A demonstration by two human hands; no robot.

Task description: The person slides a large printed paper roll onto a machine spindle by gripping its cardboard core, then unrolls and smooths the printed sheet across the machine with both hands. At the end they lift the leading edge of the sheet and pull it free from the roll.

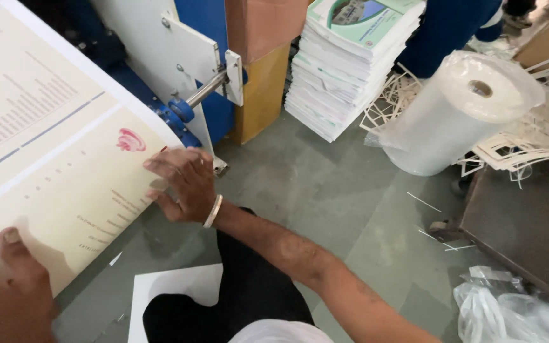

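Closest to the lens, the left hand (14, 286) sits at the lower left corner, its thumb pressed flat on top of the large printed sheet (52, 146); the fingers underneath are hidden, so the hand appears clamped on the sheet's near edge. Across from it, the right hand (182, 184), with a pale bangle (213, 211) on the wrist, lies against the sheet's right edge, fingers stretched and resting along the paper. Both hands are well apart, 1 at each side of the sheet.

That sheet is cream and white, with columns of fine print, blue rules and a small pink emblem (130, 140). It slopes up toward the upper left, over a blue and white machine (179, 57) with a metal rod (206, 89).

Below the right forearm, a white card (173, 289) lies on the grey concrete floor (325, 190). Beside the machine stand 2 stacked cardboard boxes (263, 57), then a leaning stack of printed booklets (344, 63). A roll of clear plastic film (462, 111) lies on the floor to the right, next to white paper offcuts (541, 140). A dark metal platform (528, 228) and crumpled plastic bags (509, 311) fill the lower right corner.
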